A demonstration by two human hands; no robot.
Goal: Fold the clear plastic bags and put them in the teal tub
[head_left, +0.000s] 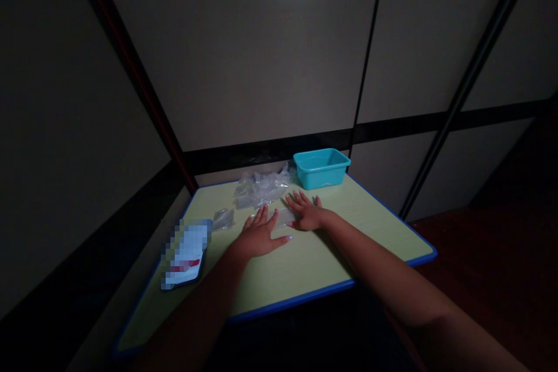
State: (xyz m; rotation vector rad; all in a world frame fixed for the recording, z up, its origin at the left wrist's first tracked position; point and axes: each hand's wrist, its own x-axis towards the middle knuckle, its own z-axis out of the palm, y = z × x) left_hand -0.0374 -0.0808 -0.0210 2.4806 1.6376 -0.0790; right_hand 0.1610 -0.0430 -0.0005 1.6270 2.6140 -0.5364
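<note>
A clear flat plastic bag (284, 217) lies on the table between my two hands. My left hand (260, 235) rests with fingers spread at its left side. On its right side my right hand (306, 213) lies flat, fingers apart, touching the bag. Behind them is a heap of crumpled clear plastic bags (264, 186). A small folded plastic packet (224, 218) sits to the left of my left hand.
The yellow-green table (279, 279) has a blue edge. At its back right stands a turquoise basket (322, 174) with nothing visible inside. A phone (187, 253) with a lit, blurred screen lies at the left. Panelled doors rise behind the table.
</note>
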